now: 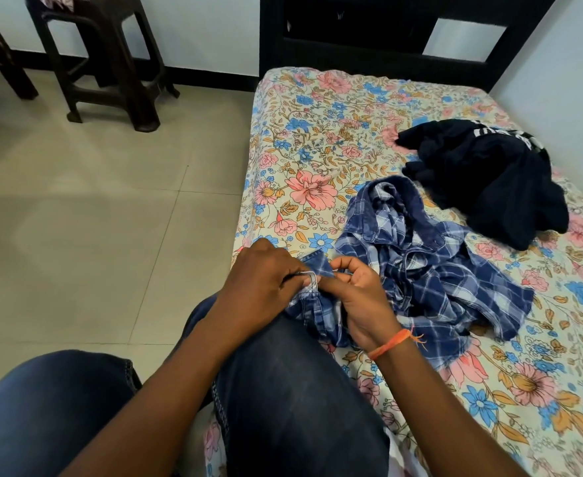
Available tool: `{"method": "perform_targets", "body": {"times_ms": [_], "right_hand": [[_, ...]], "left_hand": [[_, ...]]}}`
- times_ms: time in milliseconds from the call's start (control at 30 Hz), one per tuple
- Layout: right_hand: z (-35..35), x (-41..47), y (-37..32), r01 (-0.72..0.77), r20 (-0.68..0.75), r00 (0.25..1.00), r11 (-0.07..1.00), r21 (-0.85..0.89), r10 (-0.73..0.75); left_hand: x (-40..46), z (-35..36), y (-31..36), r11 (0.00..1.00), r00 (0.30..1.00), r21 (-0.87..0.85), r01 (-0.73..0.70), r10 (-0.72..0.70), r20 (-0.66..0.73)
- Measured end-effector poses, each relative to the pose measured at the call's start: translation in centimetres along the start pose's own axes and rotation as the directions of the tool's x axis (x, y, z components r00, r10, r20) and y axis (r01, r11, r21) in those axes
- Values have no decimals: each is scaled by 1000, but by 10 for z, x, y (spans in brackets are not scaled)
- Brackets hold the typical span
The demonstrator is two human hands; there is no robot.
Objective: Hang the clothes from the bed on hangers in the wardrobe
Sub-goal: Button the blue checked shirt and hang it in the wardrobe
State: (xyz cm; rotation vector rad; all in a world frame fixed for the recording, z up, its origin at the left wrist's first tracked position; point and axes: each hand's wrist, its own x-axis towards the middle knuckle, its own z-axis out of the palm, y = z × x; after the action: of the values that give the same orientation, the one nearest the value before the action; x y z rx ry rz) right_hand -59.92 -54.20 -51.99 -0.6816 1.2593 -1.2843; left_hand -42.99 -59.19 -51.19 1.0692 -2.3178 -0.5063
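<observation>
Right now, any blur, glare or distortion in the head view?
Head view: even soft daylight, no glare; wide-angle bend along the bed edge and floor tiles; hands and plaid shirt sharp; dark garment so dark that its folds barely show; faint shadows on the floor.

The floor (87, 208) is laid with large pale tiles that catch a soft sheen of daylight. Pale blue walls (211, 25) run behind, with a dark skirting strip (211, 72) along the bottom. A dark brown plastic stool (111, 60) stands on the tiles near the wall — cloth lies on its seat. A black headboard (386, 32) rises at the far end.
</observation>
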Motion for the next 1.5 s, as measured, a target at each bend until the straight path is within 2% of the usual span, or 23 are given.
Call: {"method": "perform_targets", "body": {"times_ms": [100, 367, 533, 667, 733, 800, 933, 1000, 1100, 1200, 1500], "right_hand": [[-2, -1, -2, -3, 22, 1000, 1000, 9, 3], [-5, -1, -5, -88, 0, 996, 986, 141, 89], [-8, -2, -7, -60, 29, 998, 991, 122, 57], [-11, -2, -8, 4, 67, 998, 1000, 25, -6], [-13, -1, -8, 44, 86, 995, 998, -41, -41], [-15, -2, -9, 69, 110, 992, 996, -63, -62], [-17, -5, -12, 76, 155, 986, 994, -73, -64], [-18, -4, -11, 80, 154, 986, 993, -87, -66], [-19, -4, -10, 92, 180, 981, 993, -80, -77], [-18, -5, -9, 111, 202, 975, 991, -78, -93], [-21, 1, -1, 199, 180, 969, 965, -170, -168]], "left_hand": [[0, 1, 2, 999, 999, -10, 39, -39, 6], [6, 1, 4, 1000, 998, -15, -19, 19, 65], [4, 3, 2, 999, 999, 10, -33, 33, 37], [3, 3, 5, 998, 998, 5, -57, 57, 4], [3, 1, 7, 999, 1000, -40, -23, 24, 20], [2, 0, 7, 986, 998, -160, 47, -42, 38], [1, 0, 6, 889, 973, -397, 229, -217, 77], [2, -1, 5, 817, 948, -481, 317, -270, 166], [5, -4, 2, 655, 895, -609, 447, -319, 313], [6, -4, 0, 548, 851, -651, 525, -349, 393], [8, 7, 3, 627, 859, -591, 507, -422, 289]]}}
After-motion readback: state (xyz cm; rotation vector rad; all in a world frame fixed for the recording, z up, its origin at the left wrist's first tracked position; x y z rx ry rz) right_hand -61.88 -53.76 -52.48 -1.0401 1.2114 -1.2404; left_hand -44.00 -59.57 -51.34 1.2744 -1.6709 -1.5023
